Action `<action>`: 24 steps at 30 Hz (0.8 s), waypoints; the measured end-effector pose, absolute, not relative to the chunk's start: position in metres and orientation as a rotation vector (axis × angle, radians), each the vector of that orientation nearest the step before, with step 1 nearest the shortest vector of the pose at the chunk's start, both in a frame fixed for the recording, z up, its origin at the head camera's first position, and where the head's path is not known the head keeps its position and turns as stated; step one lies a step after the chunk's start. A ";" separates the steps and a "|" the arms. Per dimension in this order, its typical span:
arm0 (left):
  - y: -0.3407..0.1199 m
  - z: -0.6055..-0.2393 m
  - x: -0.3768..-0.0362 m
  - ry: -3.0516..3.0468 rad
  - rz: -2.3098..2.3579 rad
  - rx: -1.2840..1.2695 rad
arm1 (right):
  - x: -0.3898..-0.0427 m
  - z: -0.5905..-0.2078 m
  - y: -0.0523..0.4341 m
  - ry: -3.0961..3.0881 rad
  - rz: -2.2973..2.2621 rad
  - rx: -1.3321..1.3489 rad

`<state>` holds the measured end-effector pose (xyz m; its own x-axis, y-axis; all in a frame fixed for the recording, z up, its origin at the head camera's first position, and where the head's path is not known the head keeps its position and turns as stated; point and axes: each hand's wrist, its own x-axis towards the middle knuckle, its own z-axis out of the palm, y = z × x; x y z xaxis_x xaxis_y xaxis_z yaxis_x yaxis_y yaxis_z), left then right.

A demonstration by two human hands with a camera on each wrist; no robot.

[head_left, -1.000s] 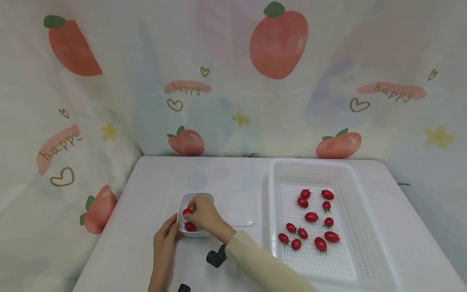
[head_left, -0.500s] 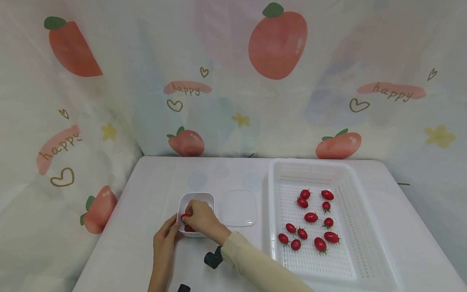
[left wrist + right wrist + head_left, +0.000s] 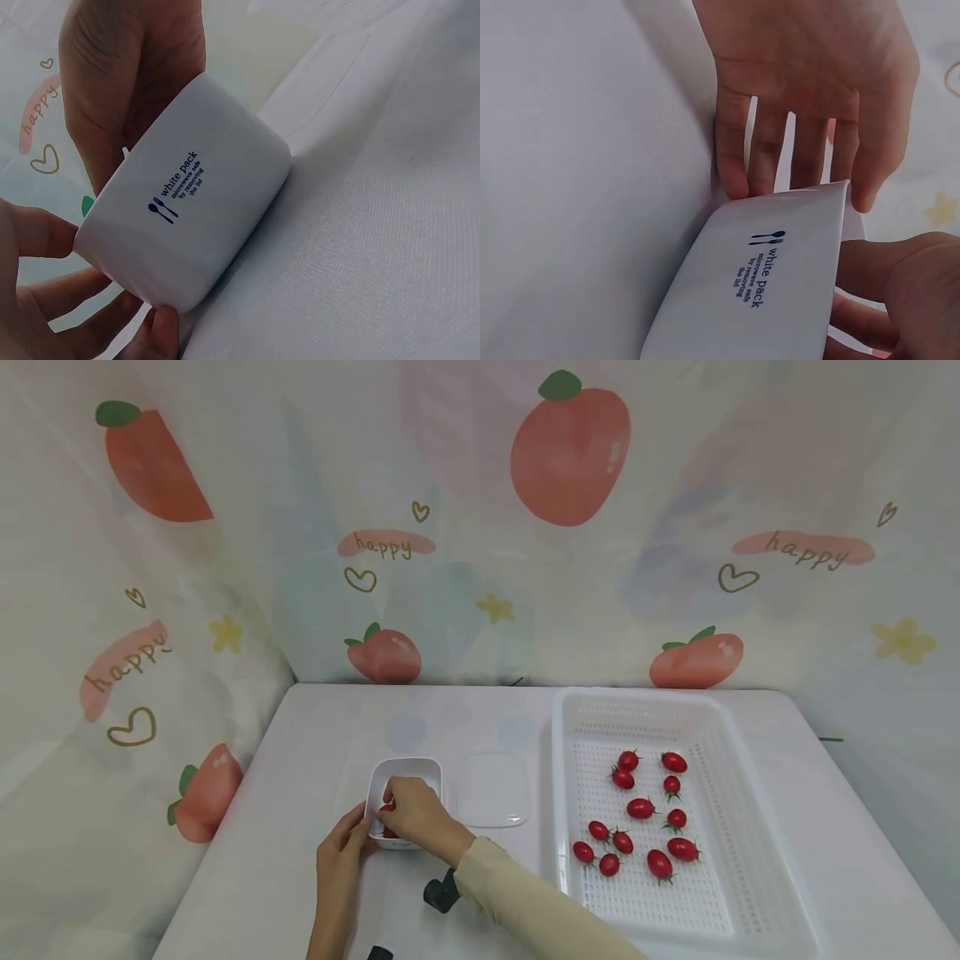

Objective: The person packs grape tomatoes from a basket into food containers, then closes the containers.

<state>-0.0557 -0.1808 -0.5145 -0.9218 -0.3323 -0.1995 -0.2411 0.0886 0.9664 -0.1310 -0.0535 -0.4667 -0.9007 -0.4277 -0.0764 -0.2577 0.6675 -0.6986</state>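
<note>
A small white container (image 3: 406, 767) printed "white pack" (image 3: 195, 217) (image 3: 772, 285) stands on the white table, left of centre. My left hand (image 3: 341, 852) (image 3: 45, 300) (image 3: 810, 82) holds its left side, fingers against the wall and thumb near the corner. My right hand (image 3: 416, 810) (image 3: 127, 82) (image 3: 900, 285) reaches down into the container from above, fingertips curled on a red cherry tomato (image 3: 386, 809). Another tomato (image 3: 388, 832) lies lower in the container, mostly hidden by the hand.
The clear lid (image 3: 492, 789) lies just right of the container. A large white perforated basket (image 3: 750, 827) at the right holds several cherry tomatoes (image 3: 640, 807). A fruit-print cloth hangs behind and to the left. Black wrist cameras (image 3: 442, 893) sit on my arms.
My right hand has dipped lower into the container with the tomato, and now covers more of its inside. The left hand and the basket have stayed put.
</note>
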 end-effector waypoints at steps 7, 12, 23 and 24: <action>-0.180 -0.513 -0.055 -2.265 -1.993 0.617 | -0.131 -0.462 -0.049 2.713 -0.986 -0.608; -0.179 -0.514 -0.055 -2.268 -1.981 0.612 | -0.128 -0.455 -0.042 2.743 -0.974 -0.637; -0.179 -0.515 -0.056 -2.274 -1.974 0.621 | -0.119 -0.435 -0.024 2.732 -1.110 -0.604; -0.179 -0.515 -0.056 -2.275 -1.974 0.621 | -0.119 -0.433 -0.023 2.726 -1.120 -0.595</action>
